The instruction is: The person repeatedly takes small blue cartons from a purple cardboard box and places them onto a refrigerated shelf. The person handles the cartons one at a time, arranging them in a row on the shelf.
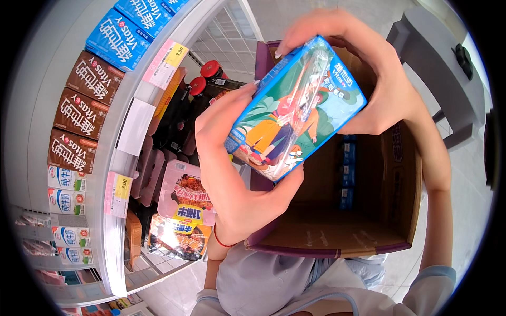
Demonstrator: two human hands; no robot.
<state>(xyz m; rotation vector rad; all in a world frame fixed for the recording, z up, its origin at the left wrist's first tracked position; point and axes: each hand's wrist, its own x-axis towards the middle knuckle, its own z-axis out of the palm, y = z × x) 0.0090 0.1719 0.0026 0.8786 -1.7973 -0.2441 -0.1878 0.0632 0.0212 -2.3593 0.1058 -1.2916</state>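
Note:
Above an open cardboard box (379, 237) I hold a blue Vitasoy drink carton (272, 134) with both hands. Its illustrated side, with a wrapped straw (292, 118) running along it, faces up at a slant. My left hand (237, 170) grips the lower left end. Around the upper right end curls my right hand (375, 75), whose fingertips look blurred. Inside the box, several blue cartons (348, 175) stand in a row near the bottom; the held carton and my hands hide part of the interior.
On the shelf at left stand blue cartons (118, 39), brown cartons (83, 114) and white milk cartons (67, 201), behind a price rail (132, 126). A lower wire rack holds packaged instant meals (185, 189) and red-lidded containers (209, 69). A grey chair (438, 67) stands at right.

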